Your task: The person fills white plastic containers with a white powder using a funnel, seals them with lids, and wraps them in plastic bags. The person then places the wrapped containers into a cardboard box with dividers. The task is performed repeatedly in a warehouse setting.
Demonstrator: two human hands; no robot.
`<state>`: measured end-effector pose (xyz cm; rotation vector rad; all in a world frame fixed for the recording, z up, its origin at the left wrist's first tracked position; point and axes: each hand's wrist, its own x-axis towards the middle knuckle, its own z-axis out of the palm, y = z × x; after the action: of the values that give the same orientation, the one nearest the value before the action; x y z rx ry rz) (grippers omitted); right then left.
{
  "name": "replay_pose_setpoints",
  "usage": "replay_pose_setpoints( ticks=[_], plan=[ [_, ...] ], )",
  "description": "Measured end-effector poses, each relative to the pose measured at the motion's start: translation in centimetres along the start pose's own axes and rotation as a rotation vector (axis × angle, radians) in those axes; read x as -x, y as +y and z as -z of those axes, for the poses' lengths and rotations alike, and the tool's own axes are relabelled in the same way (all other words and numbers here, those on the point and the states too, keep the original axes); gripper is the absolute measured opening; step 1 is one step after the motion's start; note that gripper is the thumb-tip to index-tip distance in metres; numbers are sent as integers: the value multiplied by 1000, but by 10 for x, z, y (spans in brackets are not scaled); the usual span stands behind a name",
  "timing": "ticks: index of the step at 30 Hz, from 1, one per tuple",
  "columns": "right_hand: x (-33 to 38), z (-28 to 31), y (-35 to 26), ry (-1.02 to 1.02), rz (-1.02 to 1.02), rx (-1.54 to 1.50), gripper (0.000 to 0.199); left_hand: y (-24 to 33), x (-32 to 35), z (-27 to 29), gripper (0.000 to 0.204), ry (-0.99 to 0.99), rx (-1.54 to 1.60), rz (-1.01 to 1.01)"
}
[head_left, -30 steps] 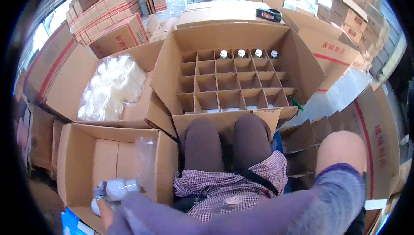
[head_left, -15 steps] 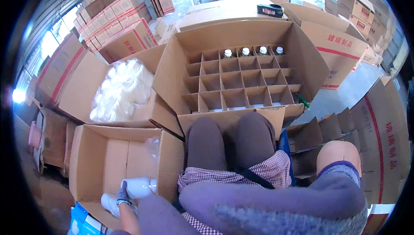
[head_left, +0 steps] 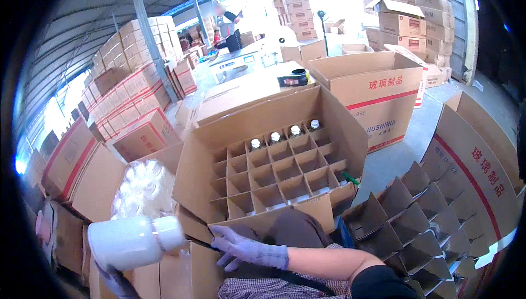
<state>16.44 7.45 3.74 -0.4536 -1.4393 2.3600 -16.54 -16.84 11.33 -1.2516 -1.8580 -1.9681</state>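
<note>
My left hand (head_left: 116, 282), in a grey glove, is closed under a shiny white bottle (head_left: 123, 241). The bottle lies on its side in the air, its narrower end toward the right. My right hand (head_left: 249, 249), also gloved, reaches across my lap with its fingers apart, close to that narrower end but not touching it. Ahead of my knees stands an open carton (head_left: 192, 167) with a cardboard divider grid (head_left: 260, 175). Several white-capped bottles (head_left: 275, 137) fill cells along its far row. A clear bag of whitish items (head_left: 143, 186) sits in a box to the left.
A green-handled tool (head_left: 350, 178) rests at the carton's near right corner. On the right, another carton (head_left: 476, 162) holds dividers (head_left: 411, 233). A black tape measure (head_left: 295, 77) lies on a box behind. Stacked cartons (head_left: 123, 101) and a distant person (head_left: 226, 22) are farther off.
My left hand has lifted the white bottle out of the lower left box. My right hand has come into view from the right, and the view has tilted upward and turned.
</note>
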Motion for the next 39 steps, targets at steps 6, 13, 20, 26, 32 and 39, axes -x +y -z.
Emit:
replay_pose_setpoints(
  ticks=[6,13,20,26,32,39],
  plan=[
    [14,40,-23,222,345,-79,75,-21,46,-138,76,-273,133,-14],
    [20,168,-79,758,717,1275,92,-61,66,-208,68,-216,502,498],
    [11,324,-33,1028,-212,1835,81,-36,76,-207,66,-163,623,508],
    [-9,157,-8,320,236,403,70,-46,101,-212,64,-2,421,256],
    [47,83,-43,237,229,598,48,-2,103,-214,64,-118,17,97],
    [77,49,-68,73,847,1364,88,-12,107,-212,78,-377,606,672]
  ],
)
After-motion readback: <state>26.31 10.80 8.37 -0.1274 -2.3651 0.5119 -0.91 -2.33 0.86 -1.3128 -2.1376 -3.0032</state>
